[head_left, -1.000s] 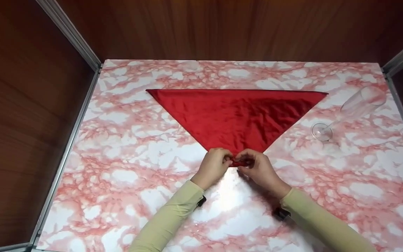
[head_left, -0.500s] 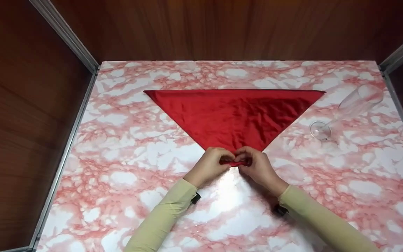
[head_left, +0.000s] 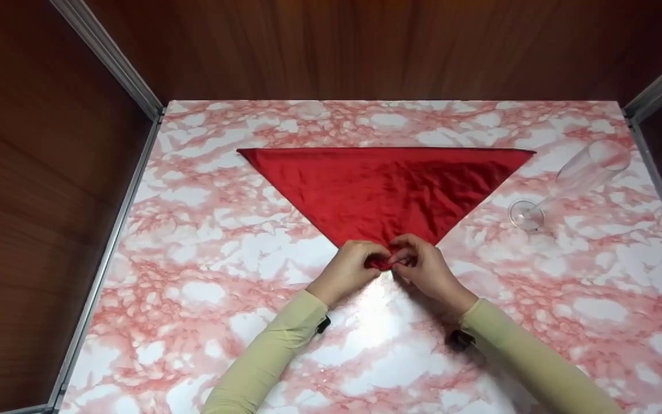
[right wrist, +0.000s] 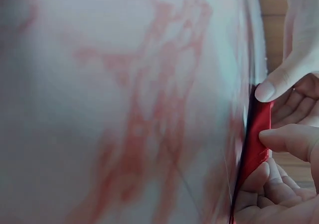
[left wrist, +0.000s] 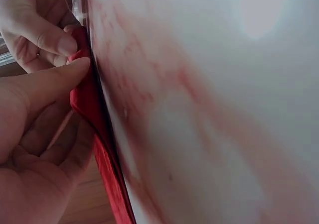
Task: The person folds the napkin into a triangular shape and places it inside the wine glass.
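Note:
A shiny red cloth (head_left: 354,190) lies as a triangle, its long straight edge at the far side and its narrow end toward me. At that near end the cloth is rolled or folded over into a small band. My left hand (head_left: 353,267) pinches the left part of this band, its thumb on the near side in the left wrist view. Close beside it, my right hand (head_left: 430,273) pinches the band's right part between thumb and curled fingers. In the right wrist view both thumbs press on the red fold (right wrist: 256,134). Some fingers are hidden behind the cloth.
A clear stemmed glass (head_left: 589,167) stands right of the cloth, its round foot (head_left: 526,215) near the cloth's right slope. The red-and-white marbled table (head_left: 204,322) is bordered by brown wood panels (head_left: 365,52) at the back and sides.
My right hand's fingers have shifted on the rolled end and spread a little. The left hand keeps its grip. The cloth's far edge and the glass stay in place.

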{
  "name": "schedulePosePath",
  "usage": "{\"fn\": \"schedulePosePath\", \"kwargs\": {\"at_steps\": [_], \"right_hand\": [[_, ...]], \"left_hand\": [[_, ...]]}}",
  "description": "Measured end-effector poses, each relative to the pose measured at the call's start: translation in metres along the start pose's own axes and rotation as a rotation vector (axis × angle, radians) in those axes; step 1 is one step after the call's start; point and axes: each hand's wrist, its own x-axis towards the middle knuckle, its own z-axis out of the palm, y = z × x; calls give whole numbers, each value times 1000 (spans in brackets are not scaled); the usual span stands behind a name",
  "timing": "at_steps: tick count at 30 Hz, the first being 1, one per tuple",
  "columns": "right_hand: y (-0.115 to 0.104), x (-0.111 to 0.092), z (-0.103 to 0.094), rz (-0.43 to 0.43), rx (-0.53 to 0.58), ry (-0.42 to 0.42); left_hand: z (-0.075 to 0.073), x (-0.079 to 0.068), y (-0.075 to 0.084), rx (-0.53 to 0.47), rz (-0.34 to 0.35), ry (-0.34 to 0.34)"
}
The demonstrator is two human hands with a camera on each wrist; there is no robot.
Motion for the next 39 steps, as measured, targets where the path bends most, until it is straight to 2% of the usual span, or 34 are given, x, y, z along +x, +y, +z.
{"fn": "schedulePosePath", "kwargs": {"at_steps": [4,9,18,24,30,34,39], "right_hand": [[0,2,0,6,39,-17],[-1,3,1,2,34,-12],[-3,4,-4,-15,29,19],[-3,5,-7,-28,49,-7],[-5,8,-3,-40,-45,-13],[-3,12,-4,-36,-119,5],[-3,16,-5,-44,-155,10]], "left_hand": [[1,1,0,-56,6,-14],[0,2,-1,-90,-44,-20],[0,10,0,-95,-79,24],[0,14,1,-153,-152,40],[1,17,0,-177,-187,42],[2,19,-1,-151,-176,42],[-1,18,-3,-149,-155,26]]}}
